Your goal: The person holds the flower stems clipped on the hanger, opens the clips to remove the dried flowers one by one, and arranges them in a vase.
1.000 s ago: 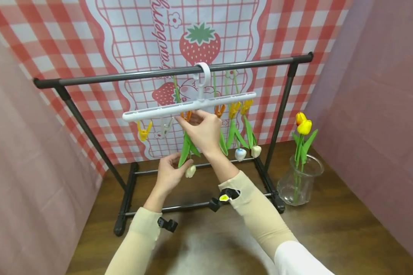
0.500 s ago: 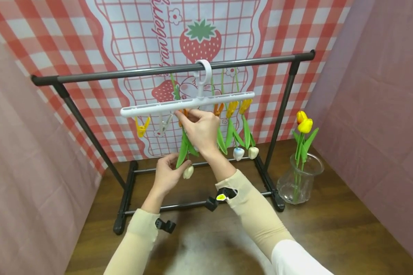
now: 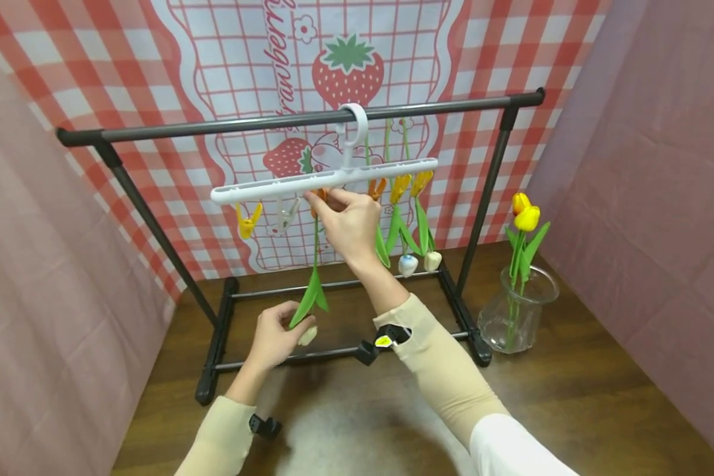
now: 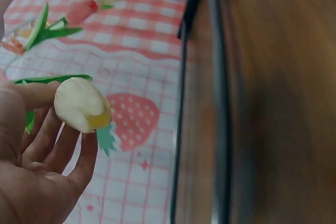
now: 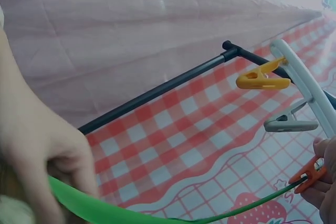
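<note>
My left hand (image 3: 276,336) holds an upside-down white artificial tulip (image 3: 307,336) near its bloom, low in front of the rack. In the left wrist view, the bloom (image 4: 81,103) shows by the thumb, fingers spread behind it. The tulip's green stem (image 3: 316,244) runs up to an orange clip (image 3: 318,203) under the white hanger (image 3: 262,191). My right hand (image 3: 355,223) pinches this clip. In the right wrist view, the stem's end meets the tip of the orange clip (image 5: 310,175). Other tulips (image 3: 408,265) hang head-down from clips on the hanger's right half.
The hanger hooks over a black metal rack's top bar (image 3: 214,128). Left of my right hand hang a yellow clip (image 3: 247,223) and a clear clip (image 3: 285,215). A glass vase (image 3: 512,324) with yellow tulips (image 3: 527,217) stands at the right. A checked strawberry cloth (image 3: 119,86) hangs behind.
My left hand has moved down and left with the white tulip. The stem has slid down, its top no longer showing above the hanger. My right hand stays at the orange clip.
</note>
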Available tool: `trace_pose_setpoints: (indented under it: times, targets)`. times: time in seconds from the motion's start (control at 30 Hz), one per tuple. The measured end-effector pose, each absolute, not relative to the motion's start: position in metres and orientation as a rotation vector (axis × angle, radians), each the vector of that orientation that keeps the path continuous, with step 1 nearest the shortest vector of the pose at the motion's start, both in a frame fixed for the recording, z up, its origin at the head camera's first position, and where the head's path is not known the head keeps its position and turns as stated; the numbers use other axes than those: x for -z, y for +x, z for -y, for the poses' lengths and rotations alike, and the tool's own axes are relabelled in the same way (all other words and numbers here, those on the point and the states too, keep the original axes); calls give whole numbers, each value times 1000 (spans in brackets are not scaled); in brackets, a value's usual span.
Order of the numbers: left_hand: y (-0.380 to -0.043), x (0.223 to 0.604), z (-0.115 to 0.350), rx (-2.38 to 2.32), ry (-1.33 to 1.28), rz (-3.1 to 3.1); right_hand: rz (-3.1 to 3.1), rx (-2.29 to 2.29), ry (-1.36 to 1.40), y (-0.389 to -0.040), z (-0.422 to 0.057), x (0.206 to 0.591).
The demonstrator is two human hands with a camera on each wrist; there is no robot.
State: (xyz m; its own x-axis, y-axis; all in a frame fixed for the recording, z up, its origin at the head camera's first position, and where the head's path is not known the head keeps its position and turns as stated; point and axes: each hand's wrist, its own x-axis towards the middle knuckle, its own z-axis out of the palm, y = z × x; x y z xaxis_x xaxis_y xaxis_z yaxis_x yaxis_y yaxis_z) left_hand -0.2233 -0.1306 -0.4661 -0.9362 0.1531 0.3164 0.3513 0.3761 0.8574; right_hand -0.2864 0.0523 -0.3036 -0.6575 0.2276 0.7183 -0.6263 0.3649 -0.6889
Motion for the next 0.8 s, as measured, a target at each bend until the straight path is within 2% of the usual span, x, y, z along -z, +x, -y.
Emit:
trace_pose_setpoints:
  times: [0.2,0.37,0.57,0.8]
  targets:
    - [-209,478,174,1374,-546,2670,1864,-1408,352,-286,-49,306]
    - [-199,465,206,1188,-738,2883,1858,-1440,383,-287,-52,305]
    - [-198,435,203,1028,-1018,2955,1878,-1534,350,-290,-61,308]
    - [-193,413,193,949,-1051,2981,2111,-1449,449,-276,-70,313]
